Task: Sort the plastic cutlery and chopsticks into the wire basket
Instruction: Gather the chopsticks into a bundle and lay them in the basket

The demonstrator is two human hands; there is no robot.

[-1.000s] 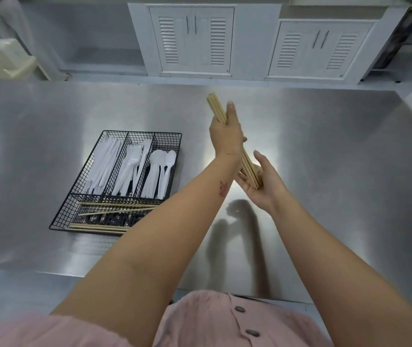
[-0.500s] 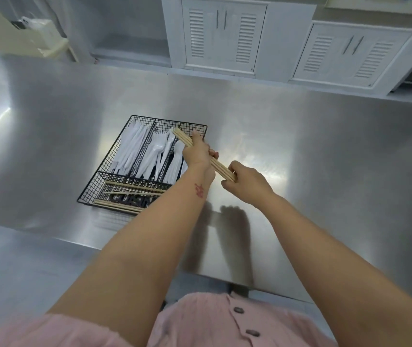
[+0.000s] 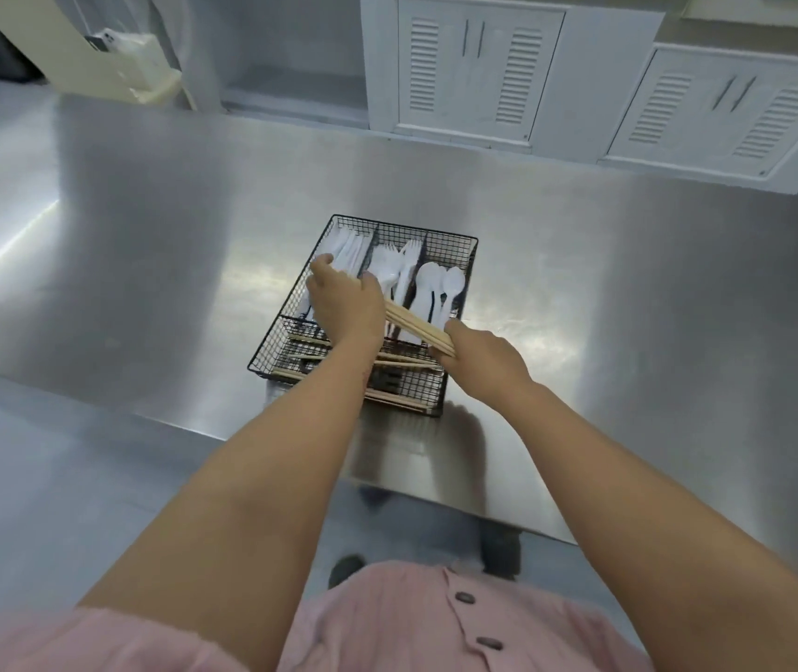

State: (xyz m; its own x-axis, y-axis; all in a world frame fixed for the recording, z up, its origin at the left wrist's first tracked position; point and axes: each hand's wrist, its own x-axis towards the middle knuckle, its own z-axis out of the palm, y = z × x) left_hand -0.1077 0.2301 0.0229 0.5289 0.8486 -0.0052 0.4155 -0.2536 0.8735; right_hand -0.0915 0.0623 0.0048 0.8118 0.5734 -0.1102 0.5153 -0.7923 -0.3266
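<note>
Both arms stretch toward 12 o'clock, left hand (image 3: 346, 308) and right hand (image 3: 484, 362) each curled, knuckles up, round an end of the chopsticks (image 3: 417, 327), held slanting just over the basket (image 3: 450, 248) on the counter (image 3: 145, 259).

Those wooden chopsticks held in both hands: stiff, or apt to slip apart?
Probably stiff: the chopsticks run straight between left hand and right hand, no sag. Likely light, being thin. Unbound, so single sticks might slide out or roll.
</note>
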